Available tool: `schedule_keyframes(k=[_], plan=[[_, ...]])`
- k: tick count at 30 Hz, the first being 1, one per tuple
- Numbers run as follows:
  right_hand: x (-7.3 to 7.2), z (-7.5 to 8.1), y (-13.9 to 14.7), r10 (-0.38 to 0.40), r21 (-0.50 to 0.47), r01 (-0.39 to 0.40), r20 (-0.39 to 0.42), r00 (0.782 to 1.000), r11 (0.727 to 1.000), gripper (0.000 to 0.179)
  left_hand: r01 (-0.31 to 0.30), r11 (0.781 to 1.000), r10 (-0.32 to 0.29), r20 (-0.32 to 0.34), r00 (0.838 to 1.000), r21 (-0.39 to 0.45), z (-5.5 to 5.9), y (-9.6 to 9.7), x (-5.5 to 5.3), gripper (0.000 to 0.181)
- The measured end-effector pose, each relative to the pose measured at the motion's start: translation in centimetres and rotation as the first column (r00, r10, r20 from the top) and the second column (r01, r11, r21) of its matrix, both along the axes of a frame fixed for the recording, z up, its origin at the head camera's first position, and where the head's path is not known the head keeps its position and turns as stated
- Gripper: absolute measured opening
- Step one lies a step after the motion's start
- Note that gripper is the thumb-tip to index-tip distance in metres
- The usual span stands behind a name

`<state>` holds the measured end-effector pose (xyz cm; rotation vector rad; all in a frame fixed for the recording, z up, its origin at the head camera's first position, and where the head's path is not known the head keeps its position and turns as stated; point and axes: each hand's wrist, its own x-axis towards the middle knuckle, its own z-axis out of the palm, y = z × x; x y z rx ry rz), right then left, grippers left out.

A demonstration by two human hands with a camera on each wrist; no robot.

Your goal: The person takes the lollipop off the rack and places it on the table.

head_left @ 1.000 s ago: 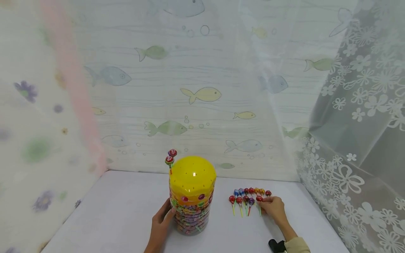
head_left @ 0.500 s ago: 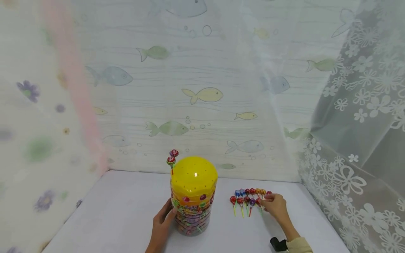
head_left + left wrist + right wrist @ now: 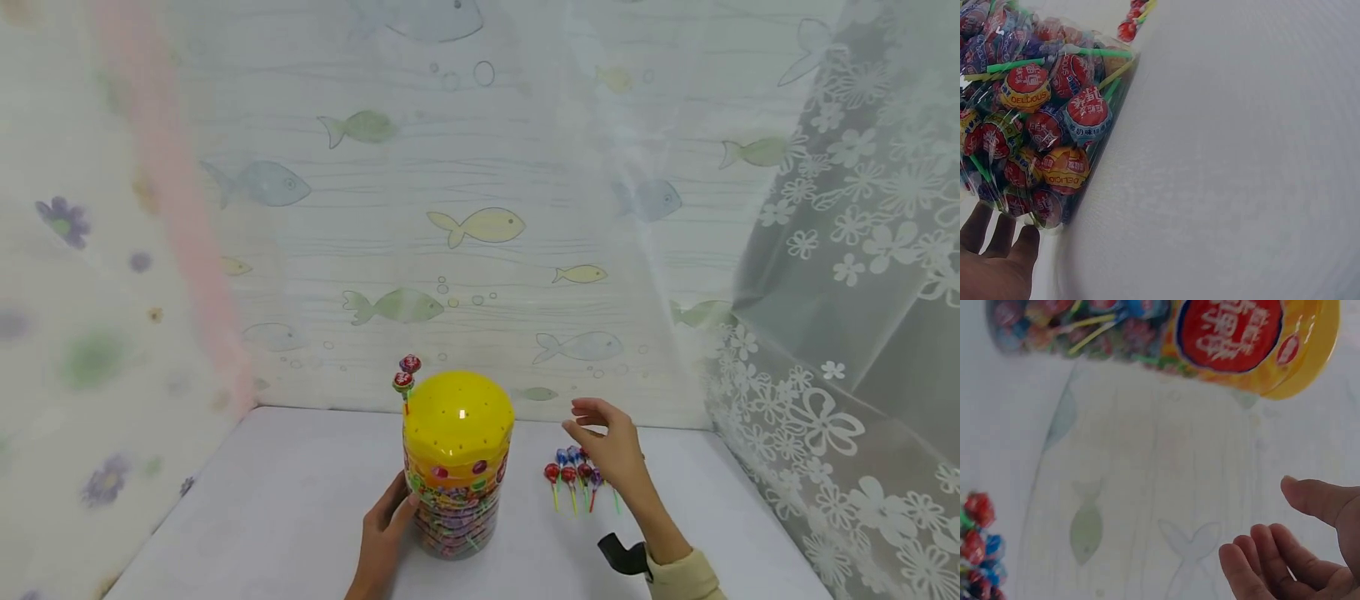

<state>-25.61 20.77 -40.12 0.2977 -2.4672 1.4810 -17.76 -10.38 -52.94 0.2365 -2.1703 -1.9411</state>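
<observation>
A clear jar point(image 3: 456, 521) full of wrapped lollipops stands upright under a yellow lid point(image 3: 457, 408) dotted with small holes. Two lollipops point(image 3: 403, 381) stick up at the lid's left edge. Against the jar's left side rests my left hand point(image 3: 382, 525); the left wrist view shows its straight fingers point(image 3: 1002, 234) touching the jar. My right hand point(image 3: 615, 442) hangs above the loose lollipops point(image 3: 567, 474), thumb and fingers apart. In the right wrist view nothing lies between the thumb point(image 3: 1310, 495) and fingers. This hand covers part of the lollipop rows.
The white table point(image 3: 300, 492) holds the jar and loose lollipops, which lie right of the jar in two rows. Patterned sheets with fish point(image 3: 477, 226) and flowers point(image 3: 825, 421) enclose the back and sides. A black wrist mount point(image 3: 622, 556) sits by the right sleeve.
My right hand has risen from the right end of the loose lollipops and moved left and up towards the jar. The left hand and the jar stay in place.
</observation>
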Motion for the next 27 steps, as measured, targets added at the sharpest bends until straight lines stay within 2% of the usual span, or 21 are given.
schedule_keyframes(k=[3,6,11,16,21,27], plan=[[1.1,1.3,-2.0,0.075,-0.080,-0.077,-0.030,0.997,0.994,0.035,-0.003,1.000,0.003,0.004,1.000,-0.005,0.0,0.0,0.0,0.073],[2.3,2.6,-4.0,0.159,-0.141,-0.169,-0.076,0.984,0.976,0.034,0.000,1.000,0.000,0.004,1.000,-0.002,0.1,0.0,0.1,0.073],[3.8,4.5,-7.3,0.298,-0.169,-0.319,-0.138,0.944,0.932,0.031,0.007,1.000,-0.007,0.014,1.000,0.004,0.1,-0.1,0.1,0.074],[4.5,6.1,-10.5,0.411,-0.158,-0.431,-0.148,0.900,0.888,0.032,0.003,1.000,-0.003,0.008,1.000,0.001,-0.2,-0.2,-0.1,0.074],[4.7,7.0,-13.0,0.471,-0.174,-0.490,-0.143,0.871,0.854,0.033,0.004,1.000,-0.004,-0.012,1.000,-0.001,-0.1,-0.2,0.0,0.070],[4.8,7.7,-15.3,0.465,-0.176,-0.482,-0.130,0.876,0.858,0.032,0.008,1.000,-0.008,-0.028,1.000,-0.002,0.1,-0.2,0.1,0.068]])
